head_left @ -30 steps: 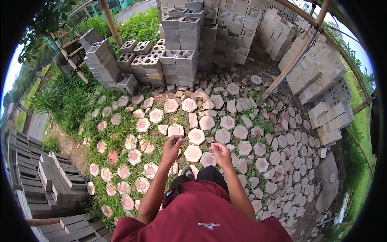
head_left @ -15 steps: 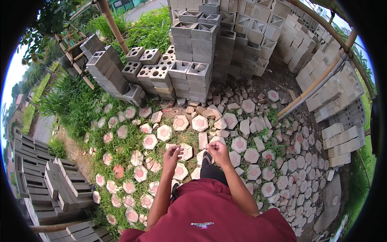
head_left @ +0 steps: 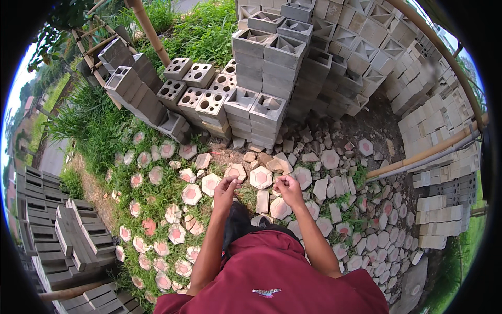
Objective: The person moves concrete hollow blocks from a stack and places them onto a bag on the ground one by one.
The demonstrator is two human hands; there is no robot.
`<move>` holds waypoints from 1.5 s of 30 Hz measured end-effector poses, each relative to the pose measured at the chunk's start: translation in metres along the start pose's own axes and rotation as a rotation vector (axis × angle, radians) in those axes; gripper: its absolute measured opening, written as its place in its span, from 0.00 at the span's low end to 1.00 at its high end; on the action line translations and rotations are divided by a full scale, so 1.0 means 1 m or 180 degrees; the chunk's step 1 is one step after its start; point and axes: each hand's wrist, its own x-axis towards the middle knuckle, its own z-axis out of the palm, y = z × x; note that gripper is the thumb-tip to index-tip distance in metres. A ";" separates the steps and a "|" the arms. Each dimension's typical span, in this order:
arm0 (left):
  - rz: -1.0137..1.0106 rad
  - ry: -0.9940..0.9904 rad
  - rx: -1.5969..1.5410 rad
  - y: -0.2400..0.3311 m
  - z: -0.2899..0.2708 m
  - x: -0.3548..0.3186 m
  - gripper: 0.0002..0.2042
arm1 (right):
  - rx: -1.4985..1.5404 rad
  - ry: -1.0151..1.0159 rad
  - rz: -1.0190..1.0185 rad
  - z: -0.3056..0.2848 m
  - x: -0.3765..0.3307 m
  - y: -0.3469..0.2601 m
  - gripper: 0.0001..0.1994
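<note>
My left hand [head_left: 226,189] is held out in front of my body with its fingertips pinched together. Opposite it, a short gap away, my right hand [head_left: 287,187] is pinched in the same way. Whatever lies between the fingers of either hand, if anything, is too small to make out. Below and between them on the ground is a hexagonal paving stone [head_left: 261,178] with a pinkish centre. A rectangular pale block [head_left: 262,202] lies just nearer to me. Neither hand visibly touches a stone.
Hexagonal pavers and rubble [head_left: 280,163] make uneven footing. Stacks of hollow concrete blocks [head_left: 266,112] rise ahead, with blocks with round holes [head_left: 211,103] beside them. A slanting bamboo pole [head_left: 429,149] crosses on the right. More grey blocks [head_left: 68,230] are piled at left.
The block stacks and pavers have shifted in view and sit closer as I step forward. Both hands stay pinched in front of me, slightly higher in the picture.
</note>
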 end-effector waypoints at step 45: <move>-0.2044 0.0909 -0.1076 -0.226 0.145 0.628 0.15 | -0.1483 0.1710 0.0966 -0.084 0.632 0.200 0.26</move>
